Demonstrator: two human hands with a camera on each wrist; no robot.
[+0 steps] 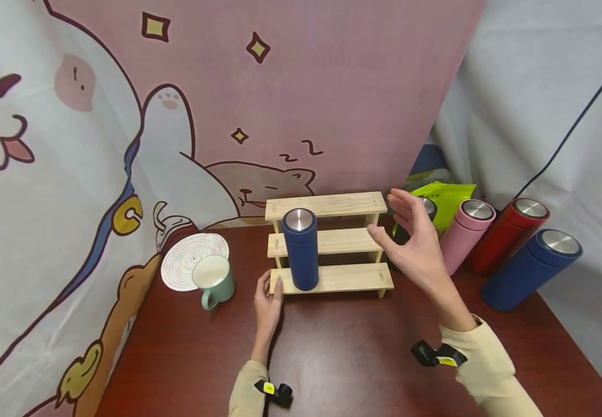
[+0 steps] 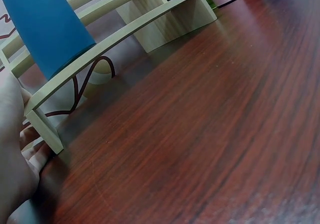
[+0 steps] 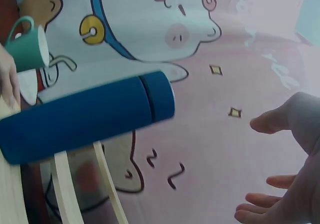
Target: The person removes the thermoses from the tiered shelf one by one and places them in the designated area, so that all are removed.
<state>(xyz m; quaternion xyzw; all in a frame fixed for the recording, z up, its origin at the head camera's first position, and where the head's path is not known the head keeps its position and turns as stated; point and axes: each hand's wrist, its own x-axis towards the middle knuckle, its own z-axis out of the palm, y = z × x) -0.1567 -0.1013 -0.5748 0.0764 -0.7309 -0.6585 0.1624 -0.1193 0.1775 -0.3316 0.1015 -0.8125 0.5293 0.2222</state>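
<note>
A three-tier wooden display rack [image 1: 353, 278] stands on the table. On the left part of its lowest step a dark blue thermos bottle [image 1: 303, 255] with a steel-topped lid stands upright. My left hand [image 1: 268, 307] grips the left end of that lowest step; in the left wrist view its fingers [image 2: 37, 149] reach behind the front leg. Raised over the rack's right end, my right hand [image 1: 418, 249] holds nothing, thumb and fingers spread apart. In the right wrist view that hand [image 3: 295, 169] is well apart from the blue bottle [image 3: 90, 116].
Left of the rack, a green mug [image 1: 215, 284] stands by a round white woven mat [image 1: 176, 263]. To the right are pink [image 1: 465, 237], red [image 1: 504, 240] and blue bottles [image 1: 530, 272], a bright green bag [image 1: 452, 200] and a dark bottle [image 1: 428, 205] partly hidden by my right hand.
</note>
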